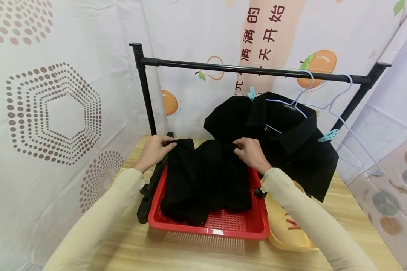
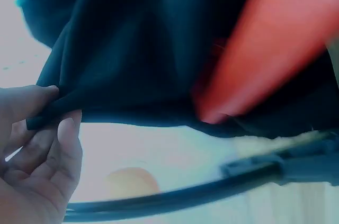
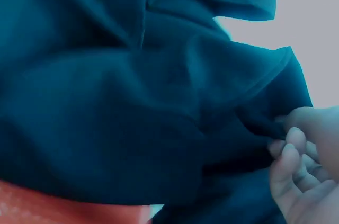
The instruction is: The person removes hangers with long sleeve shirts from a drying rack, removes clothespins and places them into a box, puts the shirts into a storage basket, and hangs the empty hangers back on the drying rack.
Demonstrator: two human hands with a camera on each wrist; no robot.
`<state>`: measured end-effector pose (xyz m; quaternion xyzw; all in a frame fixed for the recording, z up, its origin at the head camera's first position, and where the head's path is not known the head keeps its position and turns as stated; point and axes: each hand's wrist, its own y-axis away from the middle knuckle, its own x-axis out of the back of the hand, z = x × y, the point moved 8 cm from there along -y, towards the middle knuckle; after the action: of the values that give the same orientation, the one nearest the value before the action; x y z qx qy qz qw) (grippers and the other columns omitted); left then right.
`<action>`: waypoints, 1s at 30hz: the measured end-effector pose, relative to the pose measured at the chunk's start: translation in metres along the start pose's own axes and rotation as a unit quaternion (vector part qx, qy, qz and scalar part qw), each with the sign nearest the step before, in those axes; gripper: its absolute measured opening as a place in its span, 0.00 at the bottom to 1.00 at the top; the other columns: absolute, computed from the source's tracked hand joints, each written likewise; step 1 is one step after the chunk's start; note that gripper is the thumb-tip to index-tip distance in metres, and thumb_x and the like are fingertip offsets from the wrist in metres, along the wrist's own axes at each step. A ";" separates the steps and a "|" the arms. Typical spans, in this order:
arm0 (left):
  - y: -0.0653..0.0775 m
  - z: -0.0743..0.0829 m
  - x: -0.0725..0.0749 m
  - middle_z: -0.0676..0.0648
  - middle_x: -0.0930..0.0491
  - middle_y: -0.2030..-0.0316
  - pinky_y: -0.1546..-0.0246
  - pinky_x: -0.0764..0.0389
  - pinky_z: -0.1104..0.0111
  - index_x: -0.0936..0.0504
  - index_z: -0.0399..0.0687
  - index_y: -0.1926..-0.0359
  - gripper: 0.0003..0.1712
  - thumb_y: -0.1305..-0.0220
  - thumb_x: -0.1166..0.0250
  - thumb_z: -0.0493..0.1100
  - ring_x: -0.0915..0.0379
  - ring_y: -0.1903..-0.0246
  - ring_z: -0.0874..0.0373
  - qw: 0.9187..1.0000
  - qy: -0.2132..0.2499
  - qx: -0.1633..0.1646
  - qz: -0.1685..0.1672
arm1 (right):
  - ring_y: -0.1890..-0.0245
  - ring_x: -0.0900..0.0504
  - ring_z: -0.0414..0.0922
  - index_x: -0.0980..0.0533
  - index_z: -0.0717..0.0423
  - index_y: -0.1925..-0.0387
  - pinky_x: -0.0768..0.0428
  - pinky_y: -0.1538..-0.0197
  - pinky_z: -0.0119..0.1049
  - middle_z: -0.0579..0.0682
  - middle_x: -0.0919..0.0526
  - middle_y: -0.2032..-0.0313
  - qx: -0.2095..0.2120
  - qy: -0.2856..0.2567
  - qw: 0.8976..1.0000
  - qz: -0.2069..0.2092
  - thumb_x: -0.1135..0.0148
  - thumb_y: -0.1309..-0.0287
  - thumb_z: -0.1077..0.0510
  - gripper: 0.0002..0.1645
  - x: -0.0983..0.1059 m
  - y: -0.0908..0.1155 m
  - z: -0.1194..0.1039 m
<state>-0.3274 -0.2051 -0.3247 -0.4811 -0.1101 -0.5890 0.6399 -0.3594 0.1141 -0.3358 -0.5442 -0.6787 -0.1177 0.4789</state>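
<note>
A black garment point(image 1: 207, 177) is stretched between both hands, its lower part lying in a red plastic basket point(image 1: 224, 234). My left hand point(image 1: 156, 150) pinches its upper left corner between thumb and fingers; the left wrist view shows the dark cloth point(image 2: 132, 65) running from that pinch. On the other side, my right hand point(image 1: 252, 152) pinches the upper right edge, with the folds of cloth point(image 3: 132, 113) spreading from the fingertips in the right wrist view. Its kind of clothing does not show.
A black rack point(image 1: 203, 67) stands behind the basket. On it, a black collared shirt point(image 1: 302, 158) hangs from a pale blue hanger point(image 1: 303, 90), beside a second hanger point(image 1: 359, 146). A yellow basin point(image 1: 285, 241) with red clothespins point(image 1: 293, 224) sits right of the basket, partly under my right sleeve.
</note>
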 end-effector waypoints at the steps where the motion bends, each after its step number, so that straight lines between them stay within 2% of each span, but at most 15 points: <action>1: 0.001 0.005 0.004 0.41 0.12 0.66 0.70 0.22 0.58 0.09 0.38 0.54 0.11 0.33 0.28 0.40 0.24 0.78 0.53 1.000 0.006 -0.003 0.006 | 0.74 0.20 0.43 0.15 0.60 0.50 0.22 0.62 0.43 0.53 0.15 0.66 0.006 -0.008 1.000 0.011 0.39 0.32 0.66 0.12 0.006 0.001 -0.006; 4: 0.008 0.020 0.014 0.47 0.15 0.74 0.76 0.27 0.62 0.09 0.41 0.54 0.11 0.33 0.28 0.42 0.29 0.83 0.56 1.000 0.020 -0.012 0.002 | 0.73 0.21 0.43 0.14 0.57 0.51 0.22 0.62 0.41 0.51 0.16 0.64 0.027 -0.021 0.999 0.034 0.38 0.32 0.66 0.12 0.020 0.009 -0.025; 6: 0.015 0.027 0.015 0.50 0.17 0.77 0.78 0.29 0.63 0.09 0.43 0.53 0.11 0.32 0.29 0.43 0.31 0.84 0.58 0.999 0.031 -0.015 -0.023 | 0.73 0.23 0.42 0.14 0.56 0.51 0.24 0.63 0.40 0.49 0.16 0.64 0.044 -0.027 0.998 0.035 0.37 0.33 0.67 0.13 0.026 0.018 -0.036; 9: 0.030 0.034 0.006 0.52 0.15 0.75 0.79 0.27 0.65 0.09 0.44 0.52 0.12 0.32 0.29 0.45 0.30 0.85 0.60 0.994 0.047 -0.017 -0.099 | 0.73 0.26 0.41 0.13 0.55 0.52 0.26 0.65 0.38 0.48 0.17 0.67 0.086 -0.032 0.996 0.015 0.36 0.38 0.70 0.16 0.025 0.036 -0.048; 11: 0.042 0.035 -0.007 0.52 0.14 0.73 0.77 0.23 0.66 0.10 0.43 0.51 0.13 0.32 0.29 0.45 0.26 0.84 0.59 0.984 0.051 -0.016 -0.171 | 0.72 0.27 0.39 0.13 0.56 0.53 0.26 0.66 0.36 0.47 0.17 0.67 0.118 -0.031 0.992 -0.016 0.35 0.42 0.72 0.17 0.016 0.049 -0.052; 14: 0.064 0.031 -0.033 0.50 0.12 0.69 0.72 0.18 0.66 0.11 0.39 0.49 0.15 0.30 0.31 0.44 0.21 0.81 0.58 0.957 0.047 -0.022 -0.284 | 0.72 0.27 0.37 0.13 0.58 0.55 0.24 0.66 0.33 0.47 0.17 0.67 0.152 -0.023 0.984 -0.089 0.33 0.46 0.73 0.17 -0.007 0.070 -0.051; 17: 0.084 0.027 -0.054 0.46 0.12 0.56 0.62 0.17 0.68 0.13 0.37 0.45 0.18 0.28 0.33 0.45 0.16 0.69 0.63 0.920 0.025 -0.037 -0.389 | 0.70 0.26 0.37 0.13 0.57 0.56 0.22 0.64 0.31 0.46 0.16 0.65 0.169 -0.003 0.969 -0.179 0.31 0.44 0.73 0.16 -0.035 0.089 -0.046; 19: 0.093 0.025 -0.062 0.43 0.14 0.47 0.62 0.18 0.68 0.13 0.38 0.47 0.15 0.25 0.37 0.43 0.22 0.73 0.64 0.894 0.025 -0.038 -0.446 | 0.69 0.24 0.37 0.13 0.58 0.56 0.20 0.62 0.30 0.47 0.15 0.64 0.165 -0.001 0.957 -0.238 0.33 0.42 0.74 0.16 -0.049 0.098 -0.040; 20: 0.096 0.026 -0.064 0.43 0.16 0.44 0.62 0.19 0.68 0.13 0.37 0.46 0.15 0.24 0.38 0.41 0.24 0.73 0.64 0.884 0.026 -0.043 -0.466 | 0.68 0.23 0.37 0.13 0.58 0.56 0.20 0.61 0.30 0.47 0.15 0.63 0.164 0.001 0.952 -0.259 0.34 0.42 0.75 0.16 -0.054 0.101 -0.038; 21: 0.096 0.027 -0.065 0.42 0.17 0.43 0.62 0.20 0.69 0.14 0.37 0.45 0.15 0.23 0.40 0.39 0.24 0.72 0.65 0.877 0.032 -0.050 -0.476 | 0.69 0.23 0.36 0.13 0.59 0.57 0.20 0.61 0.30 0.47 0.15 0.64 0.162 0.001 0.948 -0.274 0.35 0.41 0.75 0.15 -0.057 0.103 -0.035; 22: 0.094 0.027 -0.065 0.42 0.16 0.45 0.65 0.20 0.69 0.14 0.37 0.45 0.14 0.23 0.41 0.37 0.24 0.73 0.64 0.876 0.040 -0.051 -0.477 | 0.70 0.24 0.35 0.14 0.59 0.57 0.20 0.62 0.29 0.47 0.15 0.64 0.158 0.003 0.946 -0.283 0.36 0.40 0.76 0.15 -0.058 0.103 -0.032; 24: 0.083 0.026 -0.063 0.43 0.13 0.53 0.70 0.21 0.69 0.13 0.37 0.47 0.13 0.24 0.41 0.33 0.26 0.79 0.61 0.888 0.053 -0.057 -0.453 | 0.73 0.24 0.33 0.13 0.58 0.59 0.21 0.64 0.29 0.45 0.15 0.66 0.142 0.005 0.950 -0.277 0.38 0.40 0.75 0.14 -0.055 0.097 -0.027; 26: 0.067 0.021 -0.059 0.46 0.12 0.65 0.71 0.20 0.69 0.14 0.37 0.45 0.13 0.27 0.38 0.33 0.20 0.75 0.61 0.915 0.045 -0.063 -0.396 | 0.76 0.25 0.31 0.13 0.56 0.61 0.23 0.67 0.30 0.42 0.16 0.70 0.122 0.023 0.963 -0.239 0.37 0.38 0.71 0.11 -0.046 0.086 -0.022; 28: 0.049 0.011 -0.053 0.49 0.16 0.74 0.72 0.21 0.67 0.13 0.38 0.49 0.11 0.30 0.33 0.35 0.23 0.78 0.61 0.944 0.020 -0.050 -0.325 | 0.78 0.26 0.33 0.14 0.54 0.63 0.24 0.68 0.33 0.39 0.18 0.74 0.082 0.039 0.977 -0.192 0.35 0.36 0.66 0.07 -0.036 0.072 -0.015; 30: 0.034 -0.001 -0.049 0.52 0.20 0.78 0.71 0.23 0.66 0.13 0.39 0.49 0.13 0.33 0.29 0.38 0.28 0.80 0.62 0.961 -0.013 -0.027 -0.273 | 0.78 0.24 0.35 0.16 0.55 0.60 0.23 0.69 0.35 0.40 0.18 0.75 0.033 0.048 0.986 -0.154 0.33 0.34 0.61 0.03 -0.028 0.058 -0.006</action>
<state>-0.3124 -0.1794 -0.3767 -0.4571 -0.2297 -0.7381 0.4400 -0.3086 0.1142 -0.3752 -0.4107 -0.7340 -0.1941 0.5048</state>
